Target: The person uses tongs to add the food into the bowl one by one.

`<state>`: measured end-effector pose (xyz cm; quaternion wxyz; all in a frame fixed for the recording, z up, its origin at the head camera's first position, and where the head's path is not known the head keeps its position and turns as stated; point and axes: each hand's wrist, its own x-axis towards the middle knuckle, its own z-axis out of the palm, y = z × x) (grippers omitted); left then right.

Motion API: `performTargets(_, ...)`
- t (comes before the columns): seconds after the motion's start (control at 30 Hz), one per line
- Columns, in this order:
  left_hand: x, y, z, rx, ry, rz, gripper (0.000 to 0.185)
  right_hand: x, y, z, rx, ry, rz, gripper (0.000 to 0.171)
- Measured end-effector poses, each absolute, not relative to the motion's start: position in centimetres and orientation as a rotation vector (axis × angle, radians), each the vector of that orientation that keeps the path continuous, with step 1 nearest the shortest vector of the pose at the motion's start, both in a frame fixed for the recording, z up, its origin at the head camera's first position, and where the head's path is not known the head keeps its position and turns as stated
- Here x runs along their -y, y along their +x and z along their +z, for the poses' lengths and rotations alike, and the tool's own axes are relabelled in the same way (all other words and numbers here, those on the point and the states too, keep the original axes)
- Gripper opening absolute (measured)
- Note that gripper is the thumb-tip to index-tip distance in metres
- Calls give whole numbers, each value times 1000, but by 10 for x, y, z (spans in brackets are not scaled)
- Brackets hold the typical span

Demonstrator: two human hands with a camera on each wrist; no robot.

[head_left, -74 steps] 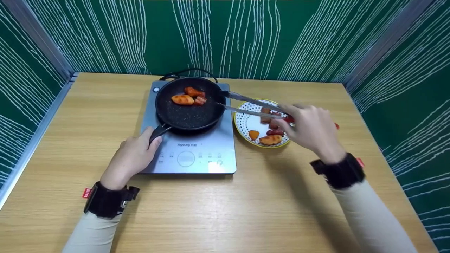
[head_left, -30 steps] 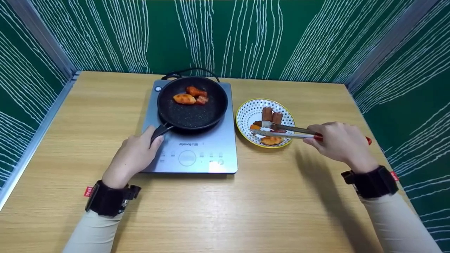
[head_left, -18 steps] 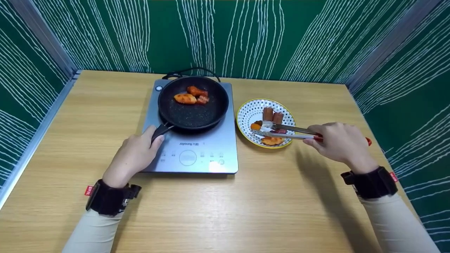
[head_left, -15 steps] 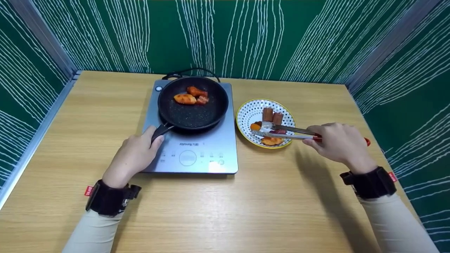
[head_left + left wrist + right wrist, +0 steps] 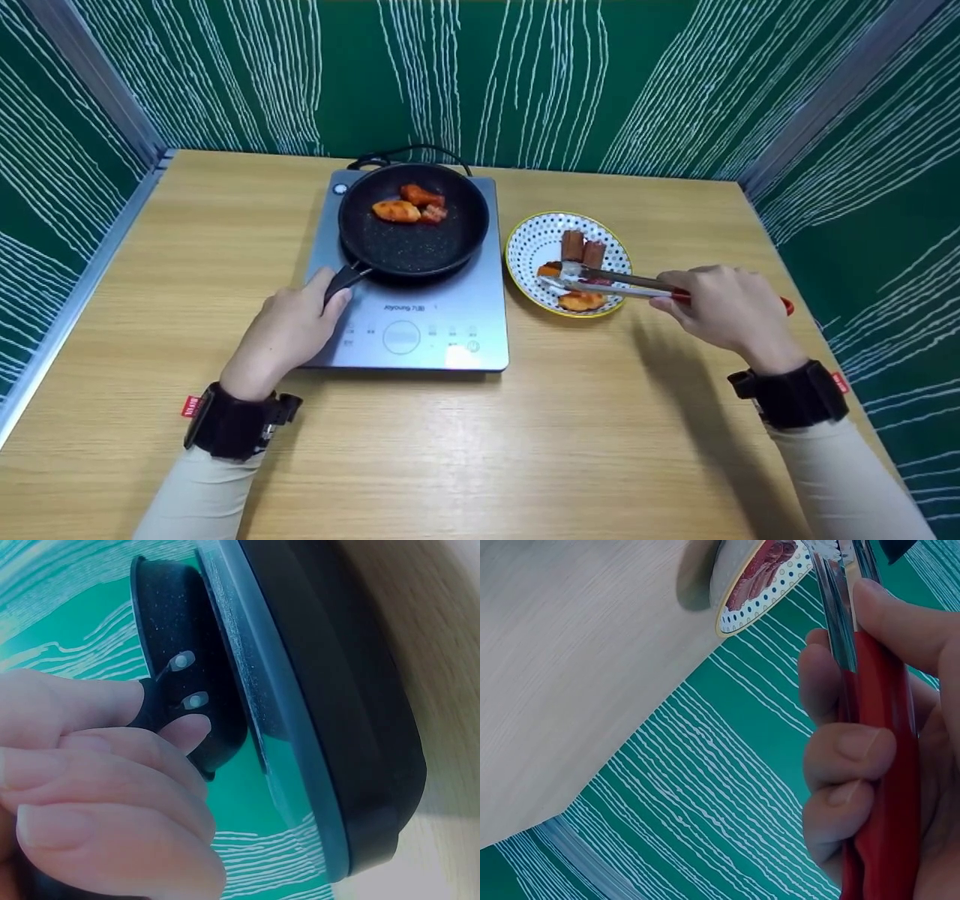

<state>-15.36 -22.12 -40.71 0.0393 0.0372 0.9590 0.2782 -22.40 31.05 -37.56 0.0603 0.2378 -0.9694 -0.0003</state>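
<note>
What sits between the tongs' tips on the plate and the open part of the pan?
Nothing visible does. The tongs in the right hand reach over the dotted plate; only bare cooktop and the pan rim lie between. The pan's near half is bare; the left hand holds its handle.

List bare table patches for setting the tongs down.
Free: wooden table in front of the induction cooker, between both arms; left strip beside the cooker. Crowded: dotted plate sits close to the cooker, tongs over it.
</note>
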Motion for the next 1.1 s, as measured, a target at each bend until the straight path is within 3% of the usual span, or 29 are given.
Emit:
performTargets(0.8, 220, -155, -408, -2973, 142, 826, 30, -321, -216, -373, 2825, 752, -9, 17)
performTargets(1.1, 220, -154, -405, -2964, 127, 828, 28, -289, -217, -353, 2548, 736, 93, 24)
